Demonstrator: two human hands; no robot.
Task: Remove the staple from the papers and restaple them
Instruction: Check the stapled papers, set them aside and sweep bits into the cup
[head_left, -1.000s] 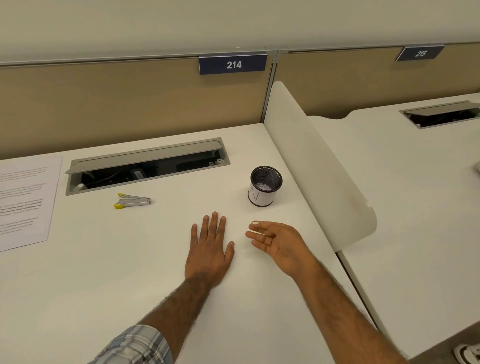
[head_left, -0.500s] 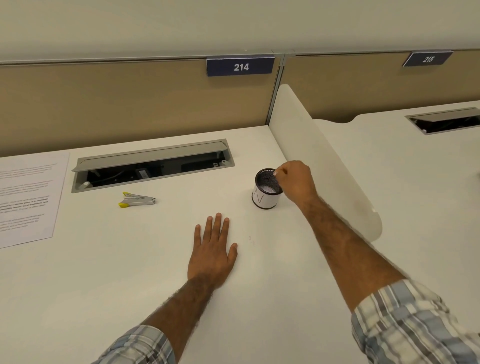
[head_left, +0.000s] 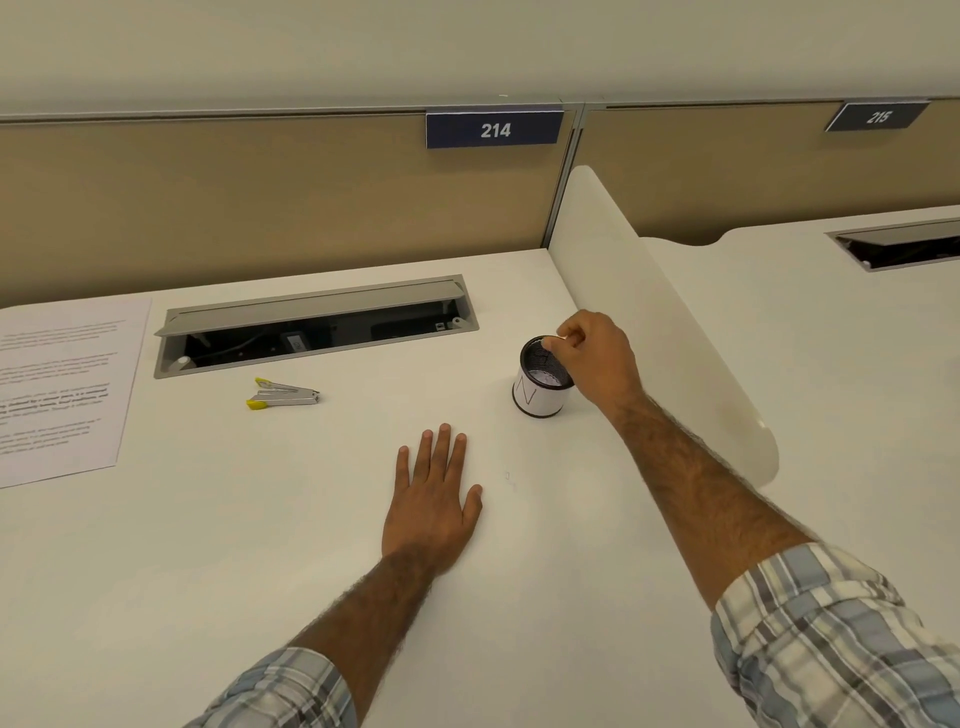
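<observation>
Your right hand (head_left: 597, 358) pinches shut over the cup (head_left: 540, 382), contents unclear; papers (head_left: 62, 389) lie far left, nearer your flat, empty left hand (head_left: 431, 506).

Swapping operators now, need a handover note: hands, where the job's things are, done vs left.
Left hand: open, flat, palm down on the white desk, holding nothing.
Right hand: fingertips pinched over the rim of the small black mesh cup with a white paper sleeve; whether it holds anything is too small to tell.
Printed white papers: flat at the desk's far left edge, away from both hands.
Silver staple tool with yellow tips: lying by the grey cable tray, untouched.
Done: cannot confirm the staple is out.
Left: probably restapling; no other stapler shows.
</observation>
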